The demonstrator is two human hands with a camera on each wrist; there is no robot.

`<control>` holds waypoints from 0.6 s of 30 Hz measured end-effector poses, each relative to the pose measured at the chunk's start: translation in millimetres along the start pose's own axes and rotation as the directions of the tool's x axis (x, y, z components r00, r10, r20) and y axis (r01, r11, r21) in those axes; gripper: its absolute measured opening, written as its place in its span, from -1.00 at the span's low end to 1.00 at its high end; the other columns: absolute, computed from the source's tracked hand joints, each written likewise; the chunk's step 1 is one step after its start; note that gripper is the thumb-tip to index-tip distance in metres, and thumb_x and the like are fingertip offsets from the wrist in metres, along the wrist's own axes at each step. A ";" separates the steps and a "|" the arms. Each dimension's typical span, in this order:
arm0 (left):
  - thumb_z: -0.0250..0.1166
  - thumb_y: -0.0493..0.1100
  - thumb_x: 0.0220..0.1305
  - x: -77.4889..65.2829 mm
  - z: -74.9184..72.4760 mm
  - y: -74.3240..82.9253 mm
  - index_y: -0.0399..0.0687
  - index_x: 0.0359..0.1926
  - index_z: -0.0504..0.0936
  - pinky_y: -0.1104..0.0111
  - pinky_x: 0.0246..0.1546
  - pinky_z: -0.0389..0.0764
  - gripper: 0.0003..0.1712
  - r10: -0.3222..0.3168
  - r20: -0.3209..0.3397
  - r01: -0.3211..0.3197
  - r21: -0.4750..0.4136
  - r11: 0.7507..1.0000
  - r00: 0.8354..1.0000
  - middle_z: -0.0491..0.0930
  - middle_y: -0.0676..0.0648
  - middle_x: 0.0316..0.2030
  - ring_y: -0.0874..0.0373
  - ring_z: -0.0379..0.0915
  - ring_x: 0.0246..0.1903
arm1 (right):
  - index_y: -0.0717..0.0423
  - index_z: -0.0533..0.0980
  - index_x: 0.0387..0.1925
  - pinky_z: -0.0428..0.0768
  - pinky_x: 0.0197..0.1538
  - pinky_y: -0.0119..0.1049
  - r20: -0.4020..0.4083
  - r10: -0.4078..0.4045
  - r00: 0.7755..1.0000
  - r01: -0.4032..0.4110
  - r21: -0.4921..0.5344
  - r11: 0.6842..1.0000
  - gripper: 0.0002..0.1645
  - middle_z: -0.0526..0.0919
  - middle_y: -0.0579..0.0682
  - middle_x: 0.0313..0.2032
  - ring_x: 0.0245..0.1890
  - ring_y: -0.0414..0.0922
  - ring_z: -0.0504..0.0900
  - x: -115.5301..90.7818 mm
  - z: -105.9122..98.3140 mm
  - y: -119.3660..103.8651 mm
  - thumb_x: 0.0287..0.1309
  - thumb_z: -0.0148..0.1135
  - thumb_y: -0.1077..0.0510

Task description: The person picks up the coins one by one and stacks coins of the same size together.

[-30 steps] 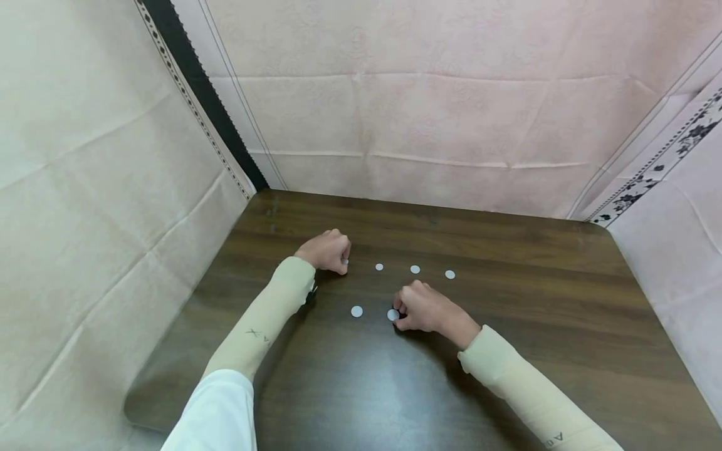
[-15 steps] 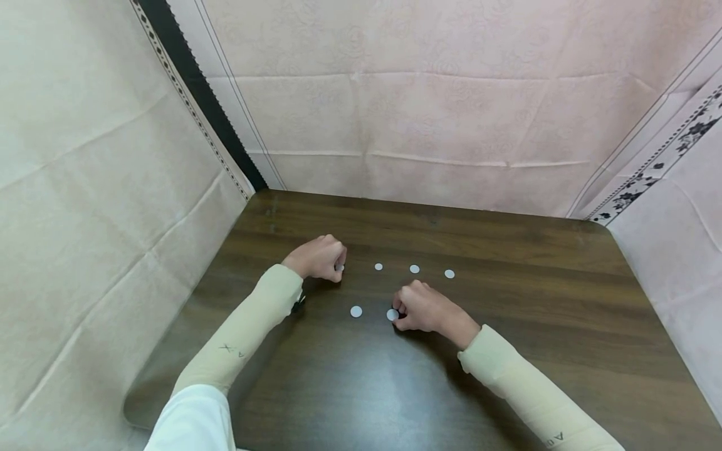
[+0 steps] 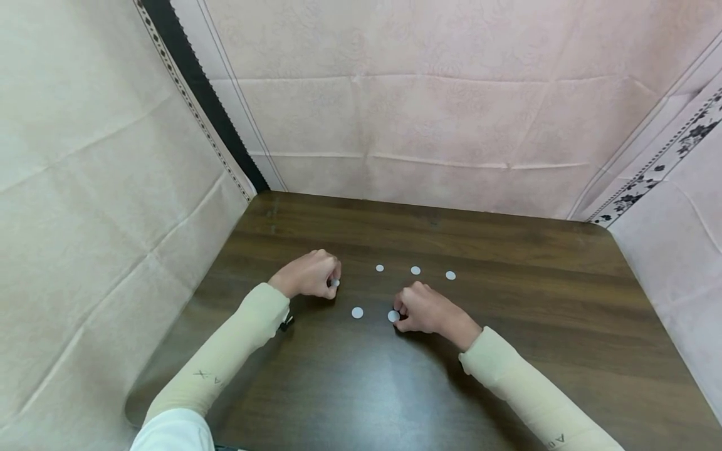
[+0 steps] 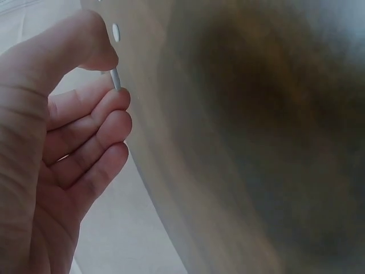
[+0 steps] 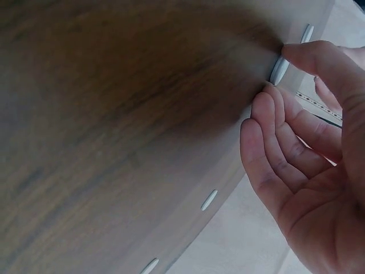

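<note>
My left hand (image 3: 309, 274) pinches a small white disc (image 3: 335, 283) between thumb and fingers. In the left wrist view that disc (image 4: 116, 79) is seen edge-on between the thumb tip and a fingertip. To the right, my right hand (image 3: 424, 308) holds another white disc (image 3: 393, 316) at the tabletop. The right wrist view has this disc (image 5: 279, 71) between the thumb and the curled fingers, on or very near the wood. One loose white disc (image 3: 358, 312) lies between the two hands.
Farther back, a row of three white discs (image 3: 415, 270) lies flat on the dark wooden table (image 3: 507, 250). Pale cloth (image 3: 429, 138) hangs behind the table's far edge, with more cloth (image 3: 113, 219) at the left side.
My left hand has come nearer to me and slightly leftward, carrying its white disc. My right hand stays in place on its disc. The loose discs have not moved.
</note>
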State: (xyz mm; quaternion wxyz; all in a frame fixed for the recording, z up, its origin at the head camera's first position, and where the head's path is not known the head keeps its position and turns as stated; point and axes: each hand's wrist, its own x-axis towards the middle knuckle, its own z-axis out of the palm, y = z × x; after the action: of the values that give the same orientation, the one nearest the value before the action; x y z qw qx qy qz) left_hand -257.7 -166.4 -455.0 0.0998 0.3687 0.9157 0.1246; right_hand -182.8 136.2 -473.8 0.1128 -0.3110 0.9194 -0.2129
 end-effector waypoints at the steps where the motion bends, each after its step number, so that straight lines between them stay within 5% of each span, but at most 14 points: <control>1: 0.40 -0.20 0.19 -1.7 1.3 1.1 -0.08 -0.31 0.73 0.44 -0.45 0.52 -0.94 0.004 -0.006 -0.004 -0.004 1.000 1.000 0.67 0.03 -0.37 0.28 0.45 -0.52 | 0.19 0.73 -0.29 0.60 -0.35 -0.46 -0.003 -0.002 1.000 0.002 0.001 1.000 -0.79 0.74 -0.11 -0.45 -0.51 -0.37 0.57 -0.2 0.3 0.0 0.09 0.58 0.16; 18: 0.41 -0.18 0.15 -29.5 27.6 7.6 -0.04 -0.32 0.73 0.44 -0.32 0.57 -0.93 0.029 -0.072 -0.028 0.014 1.000 0.997 0.67 0.10 -0.35 0.30 0.48 -0.40 | 0.19 0.73 -0.31 0.60 -0.34 -0.47 -0.015 -0.018 1.000 0.018 0.002 1.000 -0.80 0.75 -0.09 -0.44 -0.48 -0.37 0.58 -0.9 1.4 0.5 0.08 0.59 0.17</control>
State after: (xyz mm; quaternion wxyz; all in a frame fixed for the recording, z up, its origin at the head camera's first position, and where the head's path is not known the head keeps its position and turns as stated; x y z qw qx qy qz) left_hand -224.2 -177.5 -476.2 0.0623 0.3775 0.9142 0.1335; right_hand -181.9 136.7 -475.2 0.1041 -0.3176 0.9172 -0.2171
